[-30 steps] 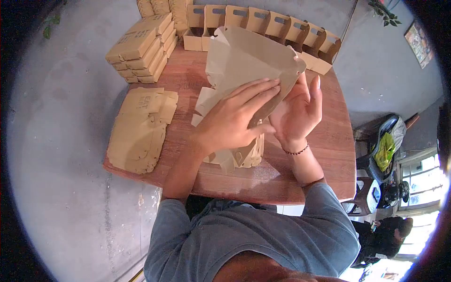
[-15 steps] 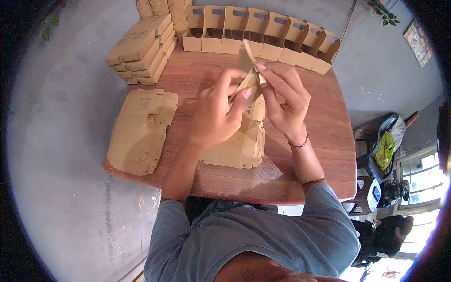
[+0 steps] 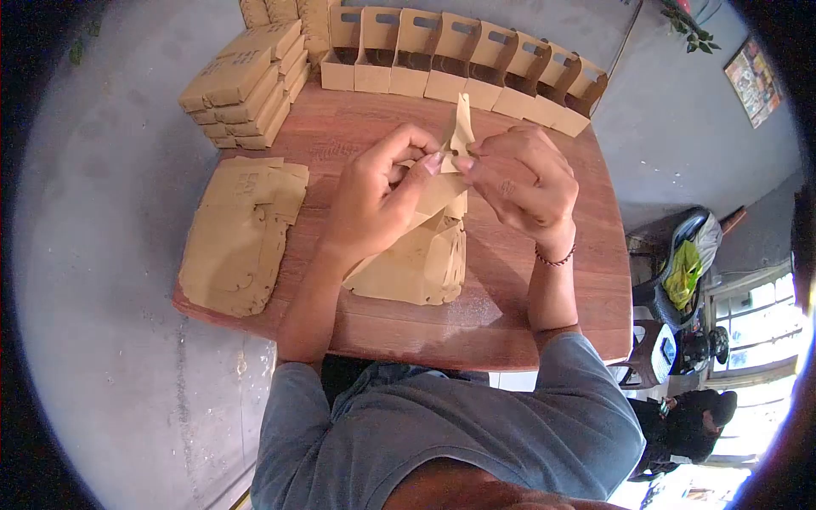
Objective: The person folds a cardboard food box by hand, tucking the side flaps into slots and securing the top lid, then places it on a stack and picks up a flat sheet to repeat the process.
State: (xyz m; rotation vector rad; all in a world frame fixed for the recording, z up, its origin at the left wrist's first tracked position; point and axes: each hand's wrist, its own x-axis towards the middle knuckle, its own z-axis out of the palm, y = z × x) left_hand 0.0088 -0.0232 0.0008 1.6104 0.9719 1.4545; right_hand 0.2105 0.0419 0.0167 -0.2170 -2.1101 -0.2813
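A partly folded brown cardboard box (image 3: pixel 460 127) is held up between my two hands above the table. My left hand (image 3: pixel 374 195) pinches its left side between thumb and fingers. My right hand (image 3: pixel 529 183) has its fingertips closed on the right side, close to a small dark hole in the card. One flap stands upright, and a wider panel slants down toward my left wrist. Beneath my hands lies a stack of flat cardboard blanks (image 3: pixel 410 270), partly covered by the left hand and the held box.
Another stack of flat blanks (image 3: pixel 228 234) lies at the table's left edge. Closed printed boxes (image 3: pixel 242 81) are piled at the back left. A row of open carriers with handle holes (image 3: pixel 455 53) lines the table's (image 3: pixel 552 289) back edge. A chair with bags (image 3: pixel 680 272) stands right.
My right hand has turned and its fingers have curled in more, shifting slightly right. The held box has tilted, its upper flap now more upright and its lower panel spread wider.
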